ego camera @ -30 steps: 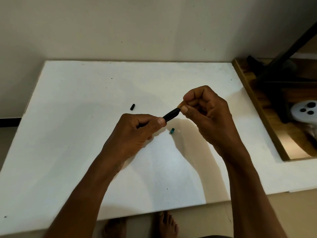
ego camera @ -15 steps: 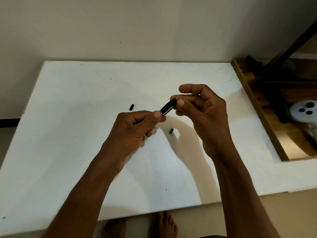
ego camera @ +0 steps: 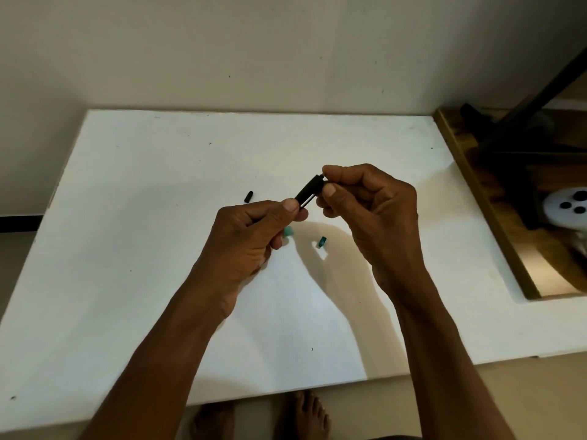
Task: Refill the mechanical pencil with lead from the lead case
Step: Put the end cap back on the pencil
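A black mechanical pencil with a silver clip is held tilted above the white table, its upper end pointing far-right. My left hand grips its lower part between thumb and fingers. My right hand pinches the pencil's upper end with thumb and index finger; anything thin between those fingertips is too small to see. A small black cap lies on the table left of the pencil. A small teal piece lies below the hands. Another teal piece peeks out beneath my left fingers.
The table's far edge meets a plain wall. To the right is a wooden surface with a dark stand and a white round object with black dots. My bare feet show below the near table edge.
Both hands have drifted slightly away from me with the pencil. My right fingers shifted from a tight pinch at the pencil's end to thumb and index on either side of it.
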